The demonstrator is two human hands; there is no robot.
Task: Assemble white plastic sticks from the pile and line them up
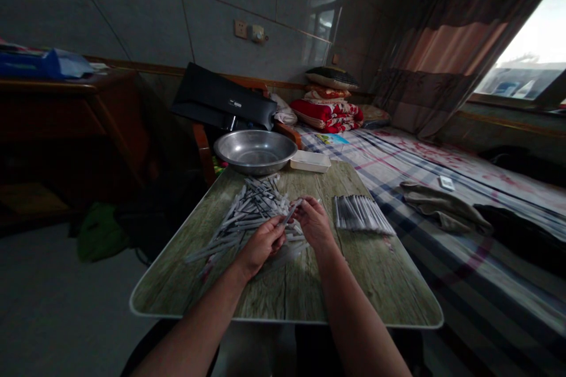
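Both hands meet above the middle of a wood-patterned table [283, 300]. My left hand [264, 242] is closed around the lower end of a thin whitish stick-like piece [290, 212]. The fingers of my right hand [313, 221] pinch the upper end of the same piece. Beneath and beyond my left hand lies a loose pile of similar translucent and dark thin pieces [247, 212], pointing in many directions. To the right of my right hand, a row of such pieces [362, 214] lies side by side, their dark ends away from me.
A wide metal basin [256, 150] and a shallow white tray [310, 161] stand at the table's far edge. Behind them a black flat object [225, 100] leans on a chair. A bed with a plaid sheet [380, 159] adjoins the right side, with a grey-brown cloth [444, 206] on it.
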